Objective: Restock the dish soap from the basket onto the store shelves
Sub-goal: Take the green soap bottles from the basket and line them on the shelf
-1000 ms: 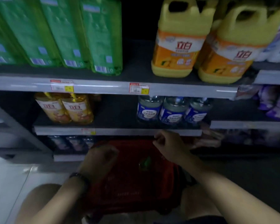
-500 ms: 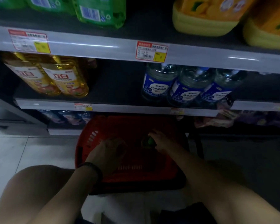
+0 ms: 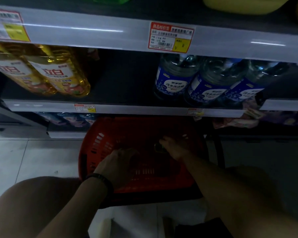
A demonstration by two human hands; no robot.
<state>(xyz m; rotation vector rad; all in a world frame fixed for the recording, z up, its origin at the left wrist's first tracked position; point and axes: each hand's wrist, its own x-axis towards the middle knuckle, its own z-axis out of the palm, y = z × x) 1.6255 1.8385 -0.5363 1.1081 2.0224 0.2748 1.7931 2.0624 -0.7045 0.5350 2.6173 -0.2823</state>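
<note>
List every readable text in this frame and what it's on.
"立白": labels of the yellow bottles.
"冷水洗洁精": blue labels of the clear bottles.
"商品标价签": header of the red price tag; its small print is unreadable.
Lower rail tags and left price tag: blurred.

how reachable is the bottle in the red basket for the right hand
Likely yes: the right hand is inside the open-topped red basket, fingers at the dark bottle top, nothing between them.

The yellow bottles (image 3: 58,73) before me read 立白 on their white labels, and the blue-labelled bottles (image 3: 175,83) read 冷水洗洁精. The price tag (image 3: 170,37) above them is headed 商品标价签. I can't make out its small print.
</note>
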